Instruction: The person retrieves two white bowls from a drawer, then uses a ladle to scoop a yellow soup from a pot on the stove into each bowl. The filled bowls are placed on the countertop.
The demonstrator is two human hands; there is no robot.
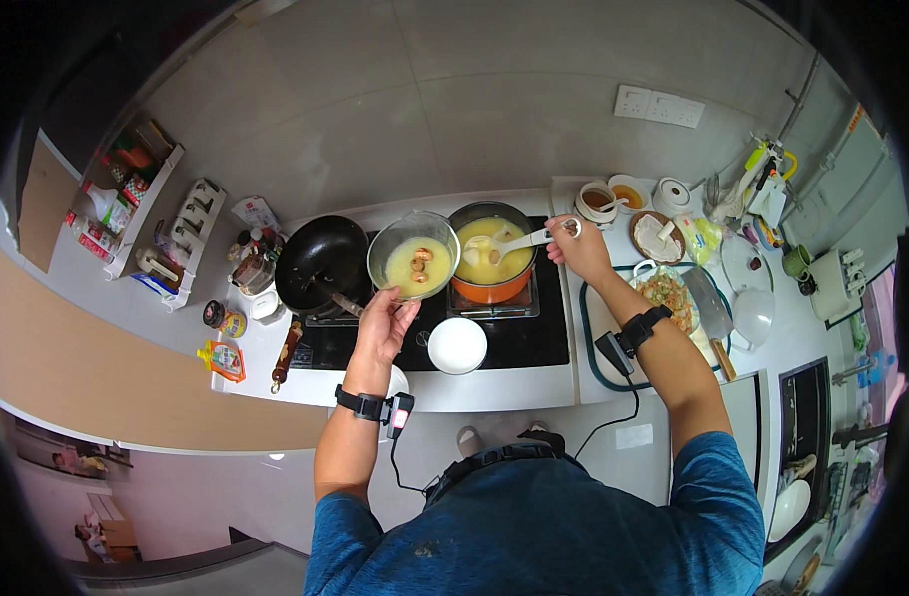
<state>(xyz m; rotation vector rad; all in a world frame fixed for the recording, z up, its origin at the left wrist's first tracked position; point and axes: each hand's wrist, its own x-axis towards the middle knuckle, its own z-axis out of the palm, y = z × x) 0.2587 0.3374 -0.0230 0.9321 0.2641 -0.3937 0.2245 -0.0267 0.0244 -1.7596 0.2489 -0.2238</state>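
My left hand [390, 325] grips the near rim of a clear glass bowl [414, 254], its thumb near the edge. Yellow soup fills part of the bowl, with several brown, rounded pieces in it. My right hand [578, 248] holds the handle of a white ladle [524, 242], whose head is over or in an orange pot [493, 290] to the right of the bowl. Pale pieces show at the ladle's head, and the pot holds the same kind of yellow soup. The pot stands on the right burner of a black cooktop [529, 335].
A black wok [322, 257] sits on the left burner. In front of the pot is a white bowl [457, 346]. Farther right, a cleaver [706, 302] lies beside a dish of chopped food [667, 298] on a cutting board [596, 328]. Seasoning jars [252, 276] crowd the left side.
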